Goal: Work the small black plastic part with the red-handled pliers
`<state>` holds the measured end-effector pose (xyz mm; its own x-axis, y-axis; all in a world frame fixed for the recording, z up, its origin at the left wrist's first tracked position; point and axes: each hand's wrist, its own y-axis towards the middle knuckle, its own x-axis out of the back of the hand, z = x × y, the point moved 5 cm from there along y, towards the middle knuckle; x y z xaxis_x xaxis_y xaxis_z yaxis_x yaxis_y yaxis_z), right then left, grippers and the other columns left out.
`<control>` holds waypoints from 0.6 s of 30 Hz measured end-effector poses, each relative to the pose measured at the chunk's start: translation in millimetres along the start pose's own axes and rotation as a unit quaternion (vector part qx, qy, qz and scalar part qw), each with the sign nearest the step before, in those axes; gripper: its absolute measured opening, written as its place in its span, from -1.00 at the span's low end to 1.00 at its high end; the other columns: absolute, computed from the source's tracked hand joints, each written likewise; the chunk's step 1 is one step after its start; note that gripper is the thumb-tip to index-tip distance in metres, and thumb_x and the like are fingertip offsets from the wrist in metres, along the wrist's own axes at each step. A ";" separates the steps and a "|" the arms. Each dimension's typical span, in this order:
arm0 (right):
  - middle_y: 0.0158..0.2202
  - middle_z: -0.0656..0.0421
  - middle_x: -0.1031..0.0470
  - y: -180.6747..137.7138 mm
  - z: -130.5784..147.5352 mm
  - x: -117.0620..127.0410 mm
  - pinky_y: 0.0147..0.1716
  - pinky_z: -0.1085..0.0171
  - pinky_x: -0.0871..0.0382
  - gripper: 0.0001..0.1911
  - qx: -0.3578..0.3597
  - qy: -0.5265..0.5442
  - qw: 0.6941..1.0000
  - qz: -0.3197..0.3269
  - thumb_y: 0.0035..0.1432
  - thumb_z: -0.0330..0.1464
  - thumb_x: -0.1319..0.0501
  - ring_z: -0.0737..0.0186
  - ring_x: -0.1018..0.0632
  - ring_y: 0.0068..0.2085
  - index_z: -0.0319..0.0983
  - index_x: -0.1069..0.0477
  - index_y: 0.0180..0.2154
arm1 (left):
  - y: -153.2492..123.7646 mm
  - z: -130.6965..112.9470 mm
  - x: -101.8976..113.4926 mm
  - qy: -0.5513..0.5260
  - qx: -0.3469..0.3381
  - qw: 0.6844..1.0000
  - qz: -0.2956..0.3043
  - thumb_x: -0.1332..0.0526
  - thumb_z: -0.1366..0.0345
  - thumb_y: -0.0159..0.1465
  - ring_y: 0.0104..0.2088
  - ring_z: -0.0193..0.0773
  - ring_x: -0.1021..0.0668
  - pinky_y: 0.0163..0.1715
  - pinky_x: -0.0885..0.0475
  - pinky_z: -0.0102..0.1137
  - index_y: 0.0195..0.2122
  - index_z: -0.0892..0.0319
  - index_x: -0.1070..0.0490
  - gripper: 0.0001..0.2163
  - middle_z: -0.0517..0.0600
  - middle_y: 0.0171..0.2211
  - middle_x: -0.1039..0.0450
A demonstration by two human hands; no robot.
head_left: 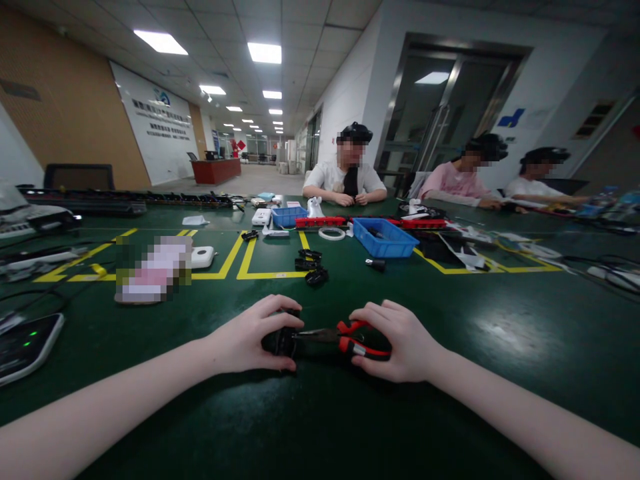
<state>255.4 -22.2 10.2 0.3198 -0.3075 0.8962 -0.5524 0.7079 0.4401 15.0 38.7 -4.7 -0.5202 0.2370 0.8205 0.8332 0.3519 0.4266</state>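
Note:
My left hand (250, 337) is closed around a small black part (280, 341) that rests on the green table (320, 413). My right hand (395, 340) grips the red-and-black handles of a pair of pliers (350, 339). The pliers' dark jaws point left and meet the black part between my two hands. Both forearms lie low over the table's near side.
Several small black parts (311, 265) lie just beyond my hands, inside yellow floor-tape lines. A blue bin (385, 238) and a smaller blue bin (287, 215) stand further back. Three people sit at the far side. A device with green lights (25, 343) sits at the left.

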 end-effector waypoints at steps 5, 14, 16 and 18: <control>-0.28 0.09 -0.55 1.8 3.1 3.1 -0.35 0.20 -0.21 -0.54 -0.011 0.000 1.000 0.010 0.05 -0.07 -0.29 0.21 -0.47 -0.40 -0.23 -0.40 -0.10 | 0.3 0.1 -0.3 -0.012 0.015 1.000 0.005 -0.44 0.17 0.15 0.17 0.03 -0.41 0.16 -0.39 -0.02 0.10 0.08 -0.39 -0.50 0.15 0.17 -0.31; -0.25 0.07 -0.56 3.0 7.1 1.9 -0.35 0.19 -0.21 -0.50 0.017 -0.019 0.999 0.019 0.05 -0.06 -0.32 0.19 -0.50 -0.35 -0.26 -0.42 -0.09 | 4.3 -0.8 -1.3 -0.049 0.040 0.997 0.039 -0.46 0.16 0.12 0.11 -0.02 -0.48 0.12 -0.43 -0.10 0.07 0.12 -0.43 -0.50 0.13 0.12 -0.38; -0.25 0.07 -0.56 2.7 7.2 2.4 -0.35 0.19 -0.21 -0.50 0.017 -0.022 1.000 0.016 0.04 -0.07 -0.32 0.19 -0.50 -0.36 -0.26 -0.42 -0.09 | 4.3 -0.5 -1.8 -0.048 0.040 0.997 0.042 -0.45 0.15 0.12 0.11 -0.02 -0.48 0.13 -0.42 -0.09 0.07 0.12 -0.43 -0.50 0.13 0.12 -0.37; -0.25 0.07 -0.57 2.5 7.3 3.1 -0.34 0.18 -0.23 -0.50 0.015 -0.023 1.000 0.011 0.04 -0.06 -0.32 0.18 -0.51 -0.36 -0.26 -0.43 -0.08 | 4.3 -0.8 -1.8 -0.050 0.040 0.997 0.045 -0.44 0.15 0.14 0.12 -0.02 -0.47 0.13 -0.42 -0.09 0.07 0.11 -0.42 -0.51 0.13 0.13 -0.37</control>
<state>249.5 -26.0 14.6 0.2722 -0.3213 0.9070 -0.5815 0.6960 0.4212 19.7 39.1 -4.0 -0.4642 0.3575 0.8104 0.8612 0.3962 0.3185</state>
